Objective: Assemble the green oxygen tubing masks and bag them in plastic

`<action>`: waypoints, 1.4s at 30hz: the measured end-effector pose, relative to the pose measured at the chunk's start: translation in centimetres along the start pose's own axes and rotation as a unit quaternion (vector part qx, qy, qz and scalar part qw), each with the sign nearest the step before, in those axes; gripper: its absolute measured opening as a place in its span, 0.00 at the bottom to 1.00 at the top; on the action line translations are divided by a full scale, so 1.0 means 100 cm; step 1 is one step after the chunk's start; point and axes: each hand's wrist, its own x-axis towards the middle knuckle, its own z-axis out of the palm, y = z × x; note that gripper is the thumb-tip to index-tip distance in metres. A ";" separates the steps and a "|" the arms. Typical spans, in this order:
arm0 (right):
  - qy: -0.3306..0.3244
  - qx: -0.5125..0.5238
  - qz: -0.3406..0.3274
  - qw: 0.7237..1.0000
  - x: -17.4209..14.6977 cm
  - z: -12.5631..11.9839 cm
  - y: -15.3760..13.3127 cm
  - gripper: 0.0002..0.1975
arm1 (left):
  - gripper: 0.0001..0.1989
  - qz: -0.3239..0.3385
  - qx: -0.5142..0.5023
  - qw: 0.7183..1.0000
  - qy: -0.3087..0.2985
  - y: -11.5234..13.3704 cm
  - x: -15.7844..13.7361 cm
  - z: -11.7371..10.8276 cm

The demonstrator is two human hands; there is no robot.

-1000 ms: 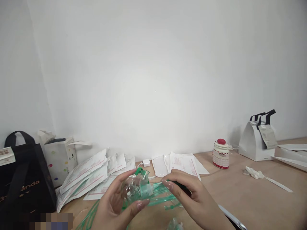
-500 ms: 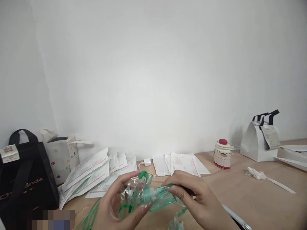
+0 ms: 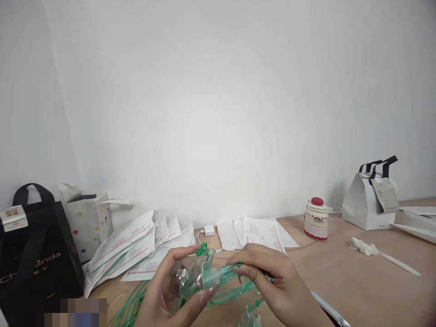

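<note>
A clear plastic oxygen mask (image 3: pixel 191 278) rests in my left hand (image 3: pixel 163 290), whose fingers and thumb are curled around it. Its pale connector (image 3: pixel 211 276) points right, toward my right hand (image 3: pixel 272 277). Between that hand's thumb and fingers is the end of the green tubing (image 3: pixel 227 270), up against the connector. I cannot tell how firmly the two parts are joined. Loops of tubing hang below my right hand, and a green strap piece (image 3: pixel 202 248) shows by my left fingertips. Another clear and green mask part (image 3: pixel 250 318) lies at the bottom, partly cut off.
White sealed packets (image 3: pixel 119 245) are piled at left, beside a black bag (image 3: pixel 34 254) and a dotted white bag (image 3: pixel 86 227). More packets (image 3: pixel 262 232) lie behind my hands. A red-topped jar (image 3: pixel 316 220), white bag (image 3: pixel 361 204) and bundled strap (image 3: pixel 364 246) stand or lie at right.
The mask has turned slightly in my left hand, and the tubing loops below my right hand have shifted and spread. Both hands stay in nearly the same place.
</note>
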 end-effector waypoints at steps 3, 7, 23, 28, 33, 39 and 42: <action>0.025 0.008 -0.006 1.000 0.001 0.004 0.002 0.11 | 0.23 -0.004 -0.020 1.000 -0.010 -0.005 0.004 -0.001; 0.040 0.019 0.007 0.999 0.002 0.005 0.003 0.12 | 0.22 -0.007 -0.024 0.999 -0.028 -0.012 0.008 -0.001; 0.038 0.081 0.055 0.994 0.006 0.008 0.007 0.14 | 0.22 -0.010 -0.022 0.999 -0.035 -0.018 0.013 0.002; 0.030 0.087 0.068 0.993 0.007 0.008 0.007 0.14 | 0.22 -0.002 -0.021 0.998 -0.054 -0.020 0.013 0.004; 0.032 0.096 0.065 0.993 0.008 0.009 0.009 0.15 | 0.21 0.006 -0.003 1.000 -0.024 -0.019 0.011 0.006; 0.020 0.085 0.098 0.991 0.008 0.022 0.009 0.15 | 0.24 -0.024 -0.053 0.998 -0.030 -0.018 0.022 -0.005; -0.014 0.065 0.135 0.989 0.008 0.027 0.005 0.12 | 0.26 -0.045 -0.022 0.999 -0.014 -0.020 0.033 -0.015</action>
